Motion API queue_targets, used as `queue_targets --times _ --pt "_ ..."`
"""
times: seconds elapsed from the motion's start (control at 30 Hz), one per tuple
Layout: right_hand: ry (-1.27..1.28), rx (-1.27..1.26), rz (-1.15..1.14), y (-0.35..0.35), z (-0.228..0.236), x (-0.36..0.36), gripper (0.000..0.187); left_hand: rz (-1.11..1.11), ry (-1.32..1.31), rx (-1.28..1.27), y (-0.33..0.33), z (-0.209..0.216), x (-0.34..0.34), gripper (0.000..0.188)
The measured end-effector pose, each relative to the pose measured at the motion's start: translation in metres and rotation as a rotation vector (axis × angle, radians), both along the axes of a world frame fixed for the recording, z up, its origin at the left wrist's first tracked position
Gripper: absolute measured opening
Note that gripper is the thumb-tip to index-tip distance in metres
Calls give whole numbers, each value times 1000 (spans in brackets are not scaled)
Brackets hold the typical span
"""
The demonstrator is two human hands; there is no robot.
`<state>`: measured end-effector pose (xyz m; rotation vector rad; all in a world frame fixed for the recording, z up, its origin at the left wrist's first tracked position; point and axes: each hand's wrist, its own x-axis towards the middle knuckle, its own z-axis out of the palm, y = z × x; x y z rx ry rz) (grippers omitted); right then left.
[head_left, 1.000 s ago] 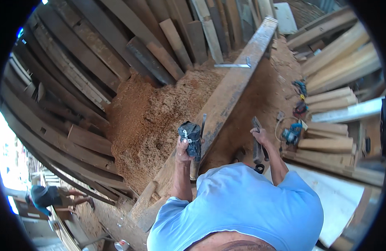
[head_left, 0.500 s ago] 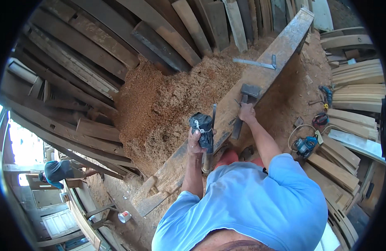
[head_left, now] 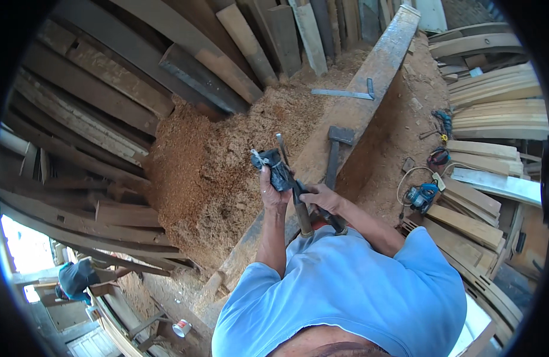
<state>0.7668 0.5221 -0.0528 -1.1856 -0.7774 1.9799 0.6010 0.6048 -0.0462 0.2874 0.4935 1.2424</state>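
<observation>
My left hand (head_left: 276,191) is closed around a bundle wrapped in black plastic (head_left: 273,166) and tied with pale string. Against the bundle rests a chisel (head_left: 302,215), its wooden handle toward my body; a thin metal shaft (head_left: 281,146) points away from me. My right hand (head_left: 323,199) grips a dark tool handle (head_left: 331,219) beside the chisel; its other end meets the bundle, and its kind is unclear. Beyond that hand a heavy hammer (head_left: 341,135) lies on the long wooden plank (head_left: 313,160), and farther along lies a metal square (head_left: 349,94).
Wood shavings (head_left: 227,172) are heaped left of the plank, below leaning boards (head_left: 203,77). On the right are a blue power tool (head_left: 422,195) with a cord, a blue drill (head_left: 443,122) and stacked boards (head_left: 494,128). Another person (head_left: 78,279) bends over at lower left.
My right hand has let go of the hammer, which now lies on the plank, and has come to the dark handle by the bundle. The bundle has tilted in my left hand.
</observation>
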Motion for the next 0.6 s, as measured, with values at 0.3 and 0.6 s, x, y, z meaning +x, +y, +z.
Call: queue_targets --times 0.3,0.6 --pt "-197 155 -39 8 8 -4 25 3 77 22 18 3 -4 40" --pt "-650 144 -475 17 -42 80 31 -89 108 71 14 -25 -22 53"
